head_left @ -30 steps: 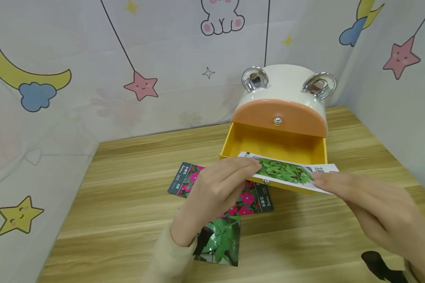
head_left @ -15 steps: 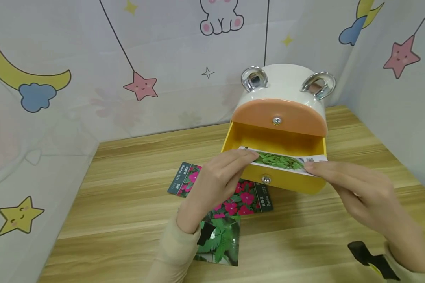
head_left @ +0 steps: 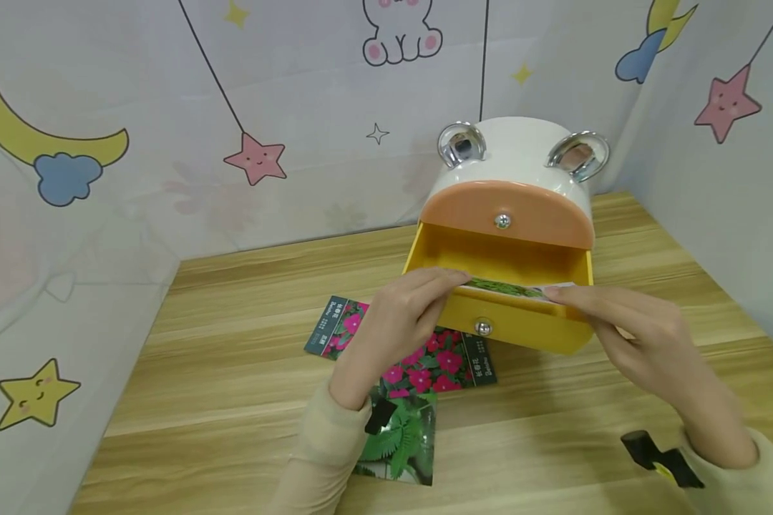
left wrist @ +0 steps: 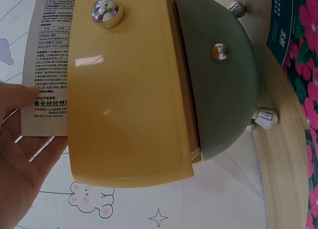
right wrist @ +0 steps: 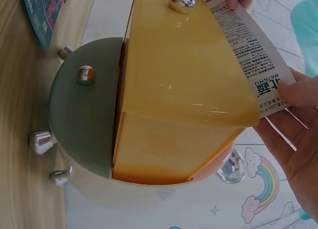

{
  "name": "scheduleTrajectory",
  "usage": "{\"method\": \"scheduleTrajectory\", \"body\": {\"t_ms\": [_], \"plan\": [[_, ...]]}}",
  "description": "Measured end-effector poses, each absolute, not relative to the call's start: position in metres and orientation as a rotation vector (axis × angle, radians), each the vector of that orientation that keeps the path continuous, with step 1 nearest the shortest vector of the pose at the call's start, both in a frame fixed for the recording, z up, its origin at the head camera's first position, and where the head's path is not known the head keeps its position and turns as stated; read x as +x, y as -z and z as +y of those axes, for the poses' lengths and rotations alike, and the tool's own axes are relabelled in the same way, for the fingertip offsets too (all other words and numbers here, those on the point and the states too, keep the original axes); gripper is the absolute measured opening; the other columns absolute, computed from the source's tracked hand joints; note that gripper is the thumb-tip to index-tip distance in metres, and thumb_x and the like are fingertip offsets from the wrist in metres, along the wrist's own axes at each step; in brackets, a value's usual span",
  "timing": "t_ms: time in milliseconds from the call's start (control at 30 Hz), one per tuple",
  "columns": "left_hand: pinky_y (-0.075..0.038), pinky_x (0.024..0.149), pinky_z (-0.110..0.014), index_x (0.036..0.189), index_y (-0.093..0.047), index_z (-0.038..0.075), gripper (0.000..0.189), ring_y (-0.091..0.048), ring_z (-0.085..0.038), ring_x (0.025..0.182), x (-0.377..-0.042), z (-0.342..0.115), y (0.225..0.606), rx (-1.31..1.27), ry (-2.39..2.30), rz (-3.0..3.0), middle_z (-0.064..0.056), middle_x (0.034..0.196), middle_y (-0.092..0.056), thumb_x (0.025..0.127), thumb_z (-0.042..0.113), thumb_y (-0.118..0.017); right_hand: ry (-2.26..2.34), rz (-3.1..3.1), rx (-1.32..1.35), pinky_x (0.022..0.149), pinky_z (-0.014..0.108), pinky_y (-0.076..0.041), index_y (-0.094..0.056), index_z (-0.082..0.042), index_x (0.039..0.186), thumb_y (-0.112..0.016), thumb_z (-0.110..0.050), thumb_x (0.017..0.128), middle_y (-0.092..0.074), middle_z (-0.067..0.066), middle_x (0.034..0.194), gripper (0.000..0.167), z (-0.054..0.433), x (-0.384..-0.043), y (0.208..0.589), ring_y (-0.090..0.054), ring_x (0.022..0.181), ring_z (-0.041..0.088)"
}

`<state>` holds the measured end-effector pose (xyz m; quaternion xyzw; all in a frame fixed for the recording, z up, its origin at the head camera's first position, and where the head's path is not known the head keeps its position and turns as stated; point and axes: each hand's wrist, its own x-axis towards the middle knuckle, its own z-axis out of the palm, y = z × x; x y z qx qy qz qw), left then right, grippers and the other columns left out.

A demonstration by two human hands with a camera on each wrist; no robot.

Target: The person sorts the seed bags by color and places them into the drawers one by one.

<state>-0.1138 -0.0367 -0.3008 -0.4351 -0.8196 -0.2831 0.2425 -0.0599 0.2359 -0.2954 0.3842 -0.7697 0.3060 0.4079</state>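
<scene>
Both hands hold a seed packet (head_left: 505,289) with a green leafy picture at the front of the pulled-out yellow drawer (head_left: 528,333). My left hand (head_left: 396,315) pinches its left end, and my right hand (head_left: 644,340) pinches the right end. From the head it appears as a thin strip, tilted, its lower part hidden behind the drawer front. Both wrist views show the packet's printed back (left wrist: 52,65), with a thumb (right wrist: 298,92) on that side and the fingers behind. The drawer belongs to a white animal-shaped cabinet (head_left: 522,154) with silver ring ears.
Left of the drawer, packets with pink flowers (head_left: 447,363) and a fern-leaf packet (head_left: 402,440) lie overlapping on the wooden table (head_left: 232,372). An orange upper drawer (head_left: 464,207) and a green lower drawer (left wrist: 213,85) are pushed in. A patterned cloth (head_left: 322,93) hangs behind.
Both hands have moved the seed packet back and over the drawer's front, tipping it so less of its picture shows. My right hand has also shifted left.
</scene>
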Motion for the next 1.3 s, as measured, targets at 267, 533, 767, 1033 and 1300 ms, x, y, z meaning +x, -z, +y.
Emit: {"method": "scheduleTrajectory", "body": {"t_ms": [267,533,767,1033,1300], "plan": [[-0.054,0.091,-0.024,0.115,-0.070,0.012,0.024,-0.067,-0.013,0.105,-0.120,-0.032,0.304,-1.134,0.792,-2.312,0.000,0.110,-0.073,0.096,0.009,-0.056,-0.741,-2.032,0.954,0.095,0.003,-0.041,-0.076,-0.004,0.100,-0.047,-0.028,0.102,-0.075,-0.001,0.102,0.038,0.246,-0.068,0.305,-0.056,0.112,-0.014],[-0.055,0.078,-0.022,0.114,-0.070,0.010,0.024,-0.068,-0.014,0.098,-0.124,-0.029,0.304,-1.121,0.823,-2.368,-0.003,0.110,-0.073,0.093,0.008,-0.059,-0.746,-2.053,0.945,0.094,0.003,-0.042,-0.075,-0.003,0.101,-0.046,-0.027,0.102,-0.075,0.000,0.103,0.038,0.250,-0.073,0.311,-0.056,0.112,-0.013],[-0.054,0.075,-0.023,0.113,-0.071,0.010,0.022,-0.068,-0.014,0.094,-0.130,-0.028,0.304,-1.138,0.820,-2.398,-0.003,0.108,-0.073,0.094,0.009,-0.059,-0.751,-2.047,0.935,0.093,0.002,-0.042,-0.076,-0.003,0.100,-0.046,-0.027,0.102,-0.075,-0.001,0.102,0.038,0.250,-0.077,0.316,-0.056,0.110,-0.016],[-0.054,0.077,-0.023,0.114,-0.070,0.010,0.023,-0.067,-0.014,0.096,-0.135,-0.026,0.305,-1.115,0.854,-2.462,-0.003,0.109,-0.073,0.096,0.015,-0.057,-0.762,-2.043,0.913,0.089,0.002,-0.044,-0.076,-0.004,0.099,-0.046,-0.028,0.101,-0.075,-0.001,0.100,0.039,0.252,-0.084,0.323,-0.059,0.104,-0.015],[-0.055,0.084,-0.028,0.113,-0.071,0.011,0.024,-0.067,-0.014,0.096,-0.142,-0.024,0.301,-1.105,0.872,-2.551,-0.001,0.108,-0.073,0.097,0.021,-0.056,-0.728,-2.087,0.915,0.066,0.005,-0.046,-0.076,-0.005,0.100,-0.042,-0.029,0.101,-0.072,0.006,0.078,0.042,0.255,-0.090,0.322,-0.055,0.066,0.000]]}}
